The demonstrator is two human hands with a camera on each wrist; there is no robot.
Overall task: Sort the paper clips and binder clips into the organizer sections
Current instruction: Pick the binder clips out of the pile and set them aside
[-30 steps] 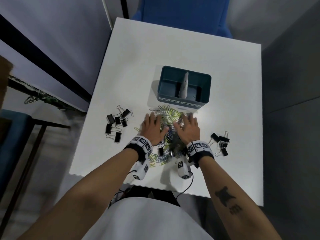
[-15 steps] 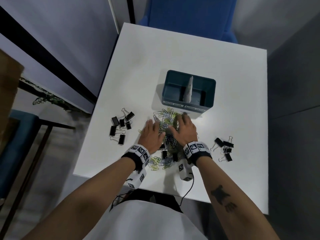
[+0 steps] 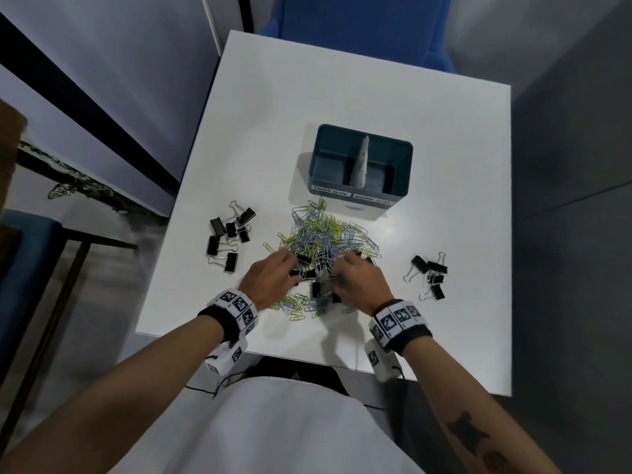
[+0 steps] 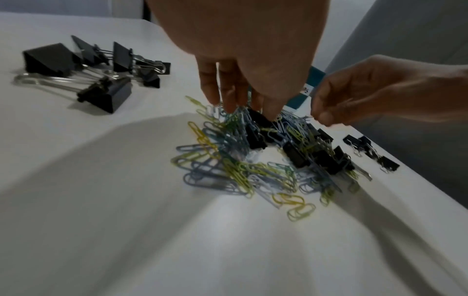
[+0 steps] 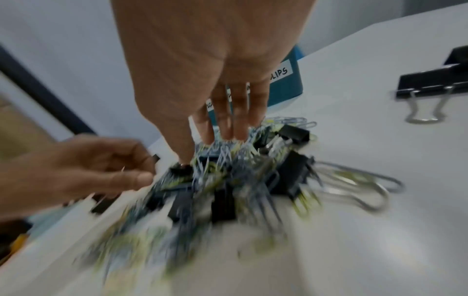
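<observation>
A heap of yellow, blue and white paper clips (image 3: pixel 323 234) lies just in front of the teal organizer (image 3: pixel 400 196), with several black binder clips (image 3: pixel 304 260) mixed into its near part. The organizer has a grey divider and front labels for paper clips and binder clips. My left hand (image 3: pixel 273 275) reaches down into the heap's near left side, fingers and thumb closing on clips (image 4: pixel 240 112). My right hand (image 3: pixel 352 278) digs into the near right side, its fingers (image 5: pixel 222 128) curled into the tangle. What sits under each palm is hidden.
A group of black binder clips (image 3: pixel 227 236) lies left of the heap and another group (image 3: pixel 429 275) to its right. The white table (image 3: pixel 376 94) ends close behind my wrists. A blue chair (image 3: pixel 355 22) stands beyond the far edge.
Both hands have drawn back from the far part of the heap to its near part. Their fingers have gone from spread flat to curled into the clips. The far clips now lie uncovered.
</observation>
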